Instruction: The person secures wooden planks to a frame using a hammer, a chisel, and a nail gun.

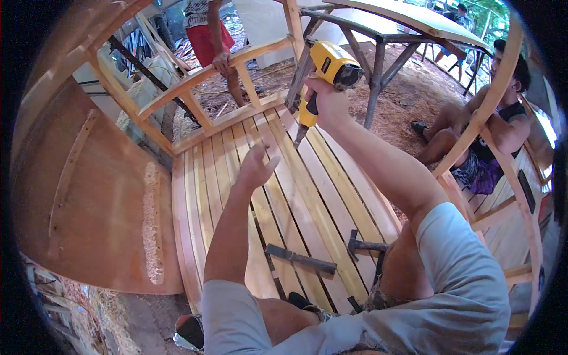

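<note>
My right hand (328, 103) is raised and grips a yellow and black cordless drill (326, 74), its bit pointing down toward the wooden slats (307, 195) of a bed-like frame. My left hand (255, 167) hovers above the slats with fingers apart, holding nothing. A hammer (365, 245) and a dark flat chisel-like tool (300, 258) lie on the slats close to my knees.
A large brown plywood panel (100, 195) curves along the left. A wooden rail (201, 77) crosses the far end, with another person's hand (223, 61) resting on it. A second person (491, 136) sits at the right beside a curved wooden post. Sawdust-covered ground and a metal-legged table (384, 47) lie beyond.
</note>
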The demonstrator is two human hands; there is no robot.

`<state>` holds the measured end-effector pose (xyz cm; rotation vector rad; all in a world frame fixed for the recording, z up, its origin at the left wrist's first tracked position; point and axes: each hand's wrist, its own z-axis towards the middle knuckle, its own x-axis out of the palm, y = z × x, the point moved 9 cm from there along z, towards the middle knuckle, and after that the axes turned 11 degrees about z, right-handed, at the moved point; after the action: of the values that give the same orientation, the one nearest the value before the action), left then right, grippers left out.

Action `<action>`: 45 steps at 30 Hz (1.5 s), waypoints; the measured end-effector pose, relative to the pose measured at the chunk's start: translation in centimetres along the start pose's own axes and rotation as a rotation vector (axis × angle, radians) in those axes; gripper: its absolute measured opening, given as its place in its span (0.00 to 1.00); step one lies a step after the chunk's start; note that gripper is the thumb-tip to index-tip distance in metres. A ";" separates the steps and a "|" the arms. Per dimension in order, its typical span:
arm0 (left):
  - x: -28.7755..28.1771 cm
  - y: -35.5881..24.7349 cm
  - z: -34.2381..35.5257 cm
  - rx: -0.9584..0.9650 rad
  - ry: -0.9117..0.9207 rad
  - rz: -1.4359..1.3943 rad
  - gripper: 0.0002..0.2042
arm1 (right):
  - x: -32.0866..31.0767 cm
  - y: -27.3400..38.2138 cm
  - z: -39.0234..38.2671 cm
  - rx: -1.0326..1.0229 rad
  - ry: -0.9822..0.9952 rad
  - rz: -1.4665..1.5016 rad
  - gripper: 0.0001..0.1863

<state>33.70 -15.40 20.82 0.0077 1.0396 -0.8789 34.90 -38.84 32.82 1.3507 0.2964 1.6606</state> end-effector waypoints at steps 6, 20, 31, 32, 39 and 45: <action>5.0 -6.8 4.7 -0.131 0.170 -0.413 0.27 | -1.2 0.1 -0.4 0.125 -0.187 0.153 0.12; 5.7 -5.6 4.3 -0.308 0.077 -0.207 0.26 | 0.0 -1.2 -1.0 0.165 0.085 0.134 0.08; 5.8 -7.0 4.7 -0.289 0.369 -0.729 0.26 | -1.3 0.3 -1.2 0.214 -0.108 0.268 0.06; 6.1 -7.5 4.6 -0.302 0.406 -0.907 0.27 | -0.4 0.4 -1.6 0.205 -0.041 0.229 0.06; 6.3 -8.0 4.4 -0.268 0.362 -1.000 0.22 | 2.2 2.1 -2.0 0.033 0.136 0.011 0.05; 5.6 -5.8 4.6 -0.218 0.251 -0.671 0.12 | 2.4 0.7 -3.0 -0.058 0.144 -0.276 0.09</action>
<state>34.61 -24.67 21.37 -0.4462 1.4005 -1.3863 32.07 -36.31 33.72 1.0954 0.4922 1.5236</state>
